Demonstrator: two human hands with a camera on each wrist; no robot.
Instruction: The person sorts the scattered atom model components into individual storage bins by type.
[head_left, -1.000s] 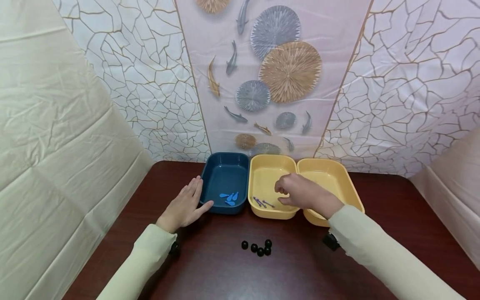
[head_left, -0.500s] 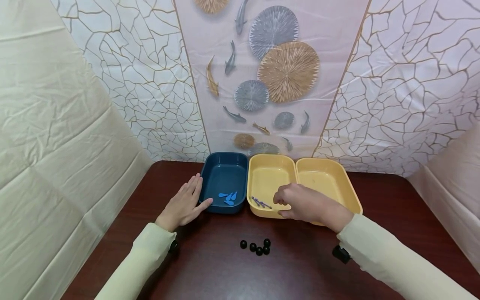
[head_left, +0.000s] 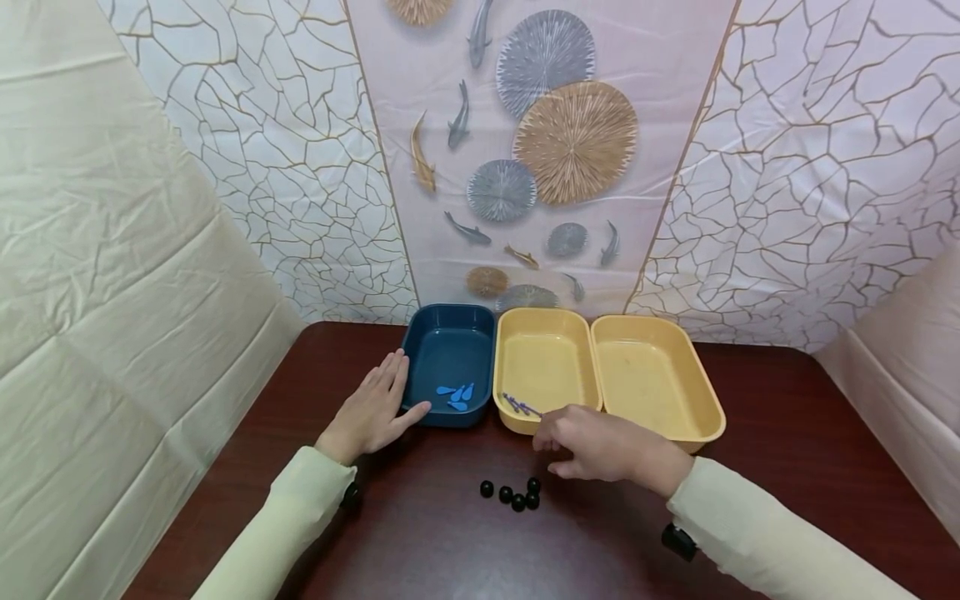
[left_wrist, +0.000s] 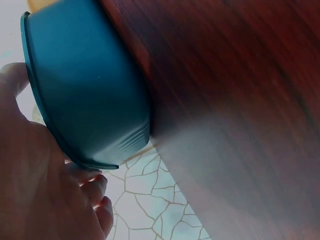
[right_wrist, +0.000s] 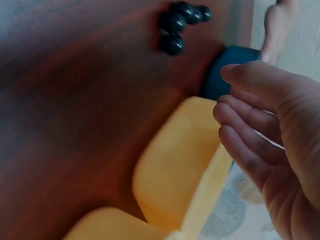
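Note:
My left hand rests with straight fingers against the left side of a dark blue tray, thumb along its front wall; the left wrist view shows the same hand by the tray. Several small blue pieces lie in that tray. My right hand hovers low over the table just in front of the middle yellow tray, fingers loosely curled and holding nothing, as its wrist view confirms. Several black beads lie on the table just left of and below that hand. Thin purple pieces lie in the middle tray.
A second yellow tray stands to the right of the middle one and looks bare inside. The three trays sit side by side at the back of the dark wooden table, against a patterned backdrop. Cloth walls close in both sides.
My right hand has drawn back from over the middle yellow tray toward me and down to the table beside the black beads. The left hand has stayed on the blue tray.

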